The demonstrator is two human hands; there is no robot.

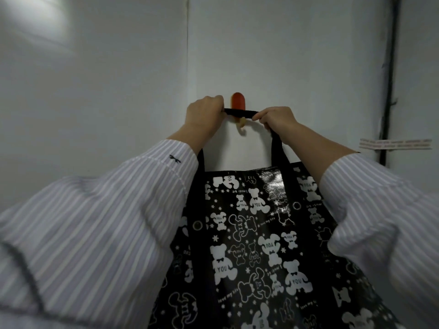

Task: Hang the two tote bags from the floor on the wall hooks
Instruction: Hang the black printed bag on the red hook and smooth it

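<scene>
A glossy black tote bag (251, 245) printed with white bears hangs from my two hands in front of the white wall. My left hand (204, 112) and my right hand (273, 119) each grip one end of its black strap (240, 113), stretched flat between them. The strap crosses the front of an orange wall hook (238, 100), just above the hook's yellowish prong (241, 123). I cannot tell whether the strap rests on the prong. Only this one bag is in view.
A vertical seam (187, 55) runs down the wall left of the hook. A dark cable or pipe (389, 79) runs down the wall at the right, with a strip of tape (395, 143) stuck beside it.
</scene>
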